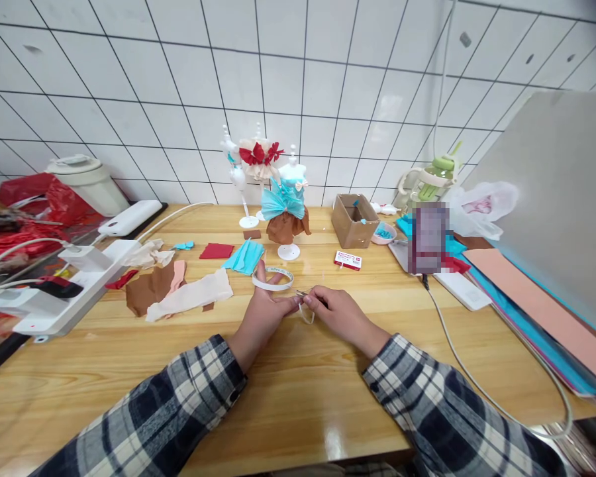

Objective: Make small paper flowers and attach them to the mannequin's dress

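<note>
My left hand [263, 311] holds a roll of clear tape [273, 278], the ring sitting around its thumb and fingers above the wooden table [298, 397]. My right hand [340, 315] is closed in a pinch just right of it, gripping a thin strip of tape [306, 313] that hangs between the two hands. A slim dark tool shows at the right fingers, too small to name. Behind the hands stand two small white mannequins, one in a blue and brown paper dress [284, 212], the other with a red bow [258, 156].
Paper scraps in brown, cream, red and blue [183, 288] lie at left, beside a white power strip [74, 278] and cables. A small cardboard box [353, 220], a red-and-white card [348, 260], a phone and stacked coloured sheets [536, 311] sit at right. A white cable [477, 384] crosses the table.
</note>
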Demonstrator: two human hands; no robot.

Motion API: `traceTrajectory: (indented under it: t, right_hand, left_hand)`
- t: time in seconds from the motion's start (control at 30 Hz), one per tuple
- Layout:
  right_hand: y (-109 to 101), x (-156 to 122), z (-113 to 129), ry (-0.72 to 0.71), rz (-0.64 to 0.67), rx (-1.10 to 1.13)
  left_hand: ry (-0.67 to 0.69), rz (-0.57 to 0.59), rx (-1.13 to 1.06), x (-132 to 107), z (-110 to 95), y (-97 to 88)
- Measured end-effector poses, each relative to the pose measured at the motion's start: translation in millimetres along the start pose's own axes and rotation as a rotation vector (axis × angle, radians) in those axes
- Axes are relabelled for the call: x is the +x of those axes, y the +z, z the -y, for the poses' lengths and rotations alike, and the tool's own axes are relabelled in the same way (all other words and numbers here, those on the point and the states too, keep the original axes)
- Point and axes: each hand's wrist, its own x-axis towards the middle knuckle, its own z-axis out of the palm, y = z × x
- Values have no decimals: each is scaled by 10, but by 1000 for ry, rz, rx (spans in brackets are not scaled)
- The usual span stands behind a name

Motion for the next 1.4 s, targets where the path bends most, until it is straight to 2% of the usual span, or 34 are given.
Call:
traceTrajectory:
  t: [0.47,0.63,1.0,1.2,1.4]
  right_hand:
    - [72,-3,15,23,-46,-6]
    - [60,-8,23,28,-62,-9]
    - [75,-1,-6,16,-62,-28]
    - [64,7,-2,6,-51,-48]
    - [-1,29,-84,79,-130,-25]
  left_hand:
    - [58,41,167,-44,-50,42]
    - [78,12,161,-57,-40,35]
    - [84,36,181,-63,-51,47]
    - [46,35,185,-79,-92,76]
    - [-55,65,41,-85,-61,78]
